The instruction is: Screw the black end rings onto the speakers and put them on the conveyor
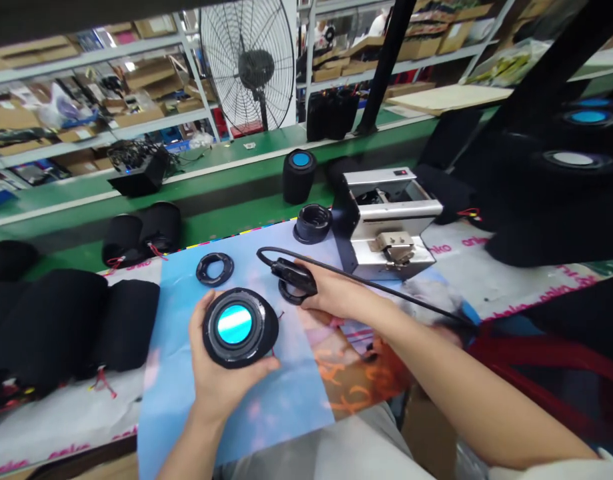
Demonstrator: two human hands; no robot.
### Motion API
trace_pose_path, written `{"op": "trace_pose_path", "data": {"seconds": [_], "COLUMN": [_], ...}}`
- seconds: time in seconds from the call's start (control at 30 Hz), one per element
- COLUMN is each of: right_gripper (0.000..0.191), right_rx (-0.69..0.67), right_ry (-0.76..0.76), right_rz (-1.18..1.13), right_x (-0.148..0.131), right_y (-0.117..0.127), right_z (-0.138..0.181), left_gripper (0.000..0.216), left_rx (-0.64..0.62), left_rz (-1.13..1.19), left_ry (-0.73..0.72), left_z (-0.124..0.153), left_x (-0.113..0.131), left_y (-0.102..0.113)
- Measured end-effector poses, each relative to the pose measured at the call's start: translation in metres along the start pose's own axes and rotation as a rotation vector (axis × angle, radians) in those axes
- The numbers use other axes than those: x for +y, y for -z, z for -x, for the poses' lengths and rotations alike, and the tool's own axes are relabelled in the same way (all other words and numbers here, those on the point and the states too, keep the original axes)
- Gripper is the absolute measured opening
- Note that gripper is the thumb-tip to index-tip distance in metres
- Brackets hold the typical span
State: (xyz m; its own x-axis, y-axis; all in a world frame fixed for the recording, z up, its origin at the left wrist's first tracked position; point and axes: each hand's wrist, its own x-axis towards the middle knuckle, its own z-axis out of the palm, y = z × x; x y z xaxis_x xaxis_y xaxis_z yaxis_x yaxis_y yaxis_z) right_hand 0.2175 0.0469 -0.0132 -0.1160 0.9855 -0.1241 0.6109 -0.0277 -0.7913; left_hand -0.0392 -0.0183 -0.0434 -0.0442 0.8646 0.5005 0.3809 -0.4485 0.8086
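My left hand (213,373) is wrapped round a black cylindrical speaker (239,328), whose shiny blue end cap faces up. My right hand (331,293) is closed on a black corded tool (290,272), its cable (386,288) running off to the right. The tool's tip rests over a black ring (289,293) lying on the blue mat (266,400). A second black ring (215,269) lies farther back on the mat. A short black round part (313,223) stands at the mat's far edge.
A metal box-shaped device (391,223) stands right of the mat. Several black fabric-covered speaker bodies (61,320) lie at the left. An upright speaker (299,175) stands on the green conveyor (226,193). A big fan (249,63) and shelves of boxes are behind.
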Motion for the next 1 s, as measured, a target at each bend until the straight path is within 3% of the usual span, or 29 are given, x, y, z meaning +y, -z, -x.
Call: {"op": "trace_pose_path", "data": {"seconds": [0.07,0.17,0.23,0.3,0.4,0.47,0.6,0.73,0.83,1.0], "right_gripper": [0.083,0.083,0.077,0.077,0.072,0.066,0.073,0.079,0.095,0.062], "right_rx": [0.004,0.039,0.060,0.095,0.181,0.238,0.231,0.147,0.054,0.026], "right_ry": [-0.035,-0.047,-0.016,0.062,0.260,0.357,0.268,0.246,0.172,0.148], "right_rz": [-0.018,-0.063,-0.101,-0.088,0.093,0.289,0.583,0.262,-0.003,-0.065], "right_x": [-0.006,-0.022,-0.035,-0.047,-0.061,-0.067,-0.073,-0.062,-0.048,-0.035], "right_y": [0.009,0.030,0.043,0.050,0.046,0.035,0.021,0.037,0.043,0.024], "right_z": [0.006,0.024,0.040,0.056,0.073,0.078,0.075,0.066,0.061,0.062], "left_gripper": [0.108,0.094,0.092,0.093,0.093,0.089,0.078,0.099,0.109,0.110], "left_rx": [-0.111,-0.249,-0.254,-0.167,-0.057,-0.077,-0.172,-0.151,-0.189,-0.350], "left_rz": [0.043,0.113,0.130,0.131,0.140,0.176,0.246,0.224,0.240,0.391], "left_ry": [0.053,0.086,0.070,0.044,0.083,0.142,0.165,0.217,0.289,0.306], "left_z": [-0.002,-0.008,-0.009,-0.007,0.001,0.006,0.005,-0.011,-0.023,-0.035], "left_x": [0.006,0.020,0.026,0.028,0.027,0.027,0.034,0.041,0.043,0.044], "left_y": [0.002,0.001,-0.006,-0.020,-0.047,-0.061,-0.067,-0.053,-0.042,-0.031]}}
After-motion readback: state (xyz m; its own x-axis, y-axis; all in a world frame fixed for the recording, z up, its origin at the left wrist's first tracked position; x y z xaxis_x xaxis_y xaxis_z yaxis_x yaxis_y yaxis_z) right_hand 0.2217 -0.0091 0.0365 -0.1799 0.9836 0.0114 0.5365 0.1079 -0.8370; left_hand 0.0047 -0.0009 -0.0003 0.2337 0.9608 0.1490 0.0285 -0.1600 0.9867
